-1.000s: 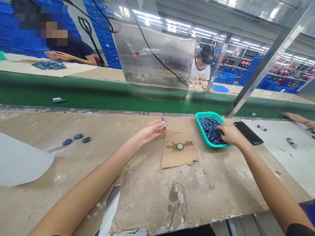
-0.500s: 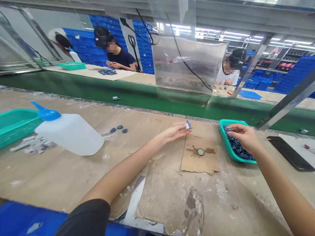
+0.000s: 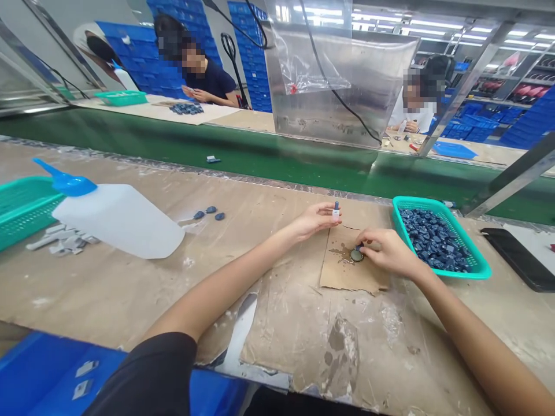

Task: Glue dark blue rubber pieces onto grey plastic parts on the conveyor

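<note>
My left hand (image 3: 313,220) pinches a small white and blue part (image 3: 335,210) upright above the far edge of a stained cardboard square (image 3: 347,277). My right hand (image 3: 387,251) rests on that cardboard, holding a small dark blue piece against a round metal cap (image 3: 356,255) that sits in a brown glue stain. To the right stands a teal basket (image 3: 477,269) full of several dark blue pieces (image 3: 433,240).
A white squeeze bottle (image 3: 117,219) with a blue nozzle lies at the left beside another teal basket (image 3: 21,208) and grey parts (image 3: 60,240). Three blue pieces (image 3: 208,212) lie mid-table. A black phone (image 3: 518,260) is at right. A green conveyor (image 3: 260,159) runs behind; people work across it.
My right hand left the teal basket with a blue piece and came down onto the metal cap on the cardboard. My left hand stayed put with its part. The view swung left.
</note>
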A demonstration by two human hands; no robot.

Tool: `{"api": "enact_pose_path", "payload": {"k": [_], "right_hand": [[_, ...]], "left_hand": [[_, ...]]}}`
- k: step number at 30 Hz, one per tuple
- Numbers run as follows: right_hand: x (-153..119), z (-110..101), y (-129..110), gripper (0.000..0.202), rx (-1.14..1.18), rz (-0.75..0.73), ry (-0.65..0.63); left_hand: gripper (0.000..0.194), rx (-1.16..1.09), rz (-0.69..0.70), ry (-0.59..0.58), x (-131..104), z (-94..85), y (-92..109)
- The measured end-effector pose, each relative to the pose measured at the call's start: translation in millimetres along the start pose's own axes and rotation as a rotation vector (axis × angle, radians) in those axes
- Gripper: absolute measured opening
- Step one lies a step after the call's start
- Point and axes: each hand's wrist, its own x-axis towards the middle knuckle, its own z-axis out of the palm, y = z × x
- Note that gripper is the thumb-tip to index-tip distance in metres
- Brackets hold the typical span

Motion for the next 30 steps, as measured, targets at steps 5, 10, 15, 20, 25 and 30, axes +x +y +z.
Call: {"api": "enact_pose_path", "payload": {"k": [5,10,15,20,25,30], "right_hand": [[-1.1,10.3,-5.9,0.021,-0.256,-0.12,-0.038],[-1.4,-3.9,-8.0,0.011,0.087,0.041,0.1],[2.5,-10.3,-12.1,0.033,0.677,0.191,0.44],[7.0,-3.3,-16.5,0.043,0.799,0.248,0.509],[6.7,5.7,-21.5,0.042,0.751,0.234,0.537],[2.8,12.4,-26.3,0.035,0.705,0.214,0.585]], "left_hand": [[0.032,0.154,0.036,0.043,-2.0,5.3,-1.3],[0.035,0.476,0.284,0.11,-5.3,12.0,-2.4],[0.026,0.721,0.547,0.025,-18.9,21.7,-3.3],[0.02,0.923,0.682,0.01,-27.7,29.2,-2.3],[0.018,0.958,0.701,0.014,-29.1,30.6,-1.8],[0.014,0.979,0.787,0.05,-30.4,30.6,-3.6]]}}
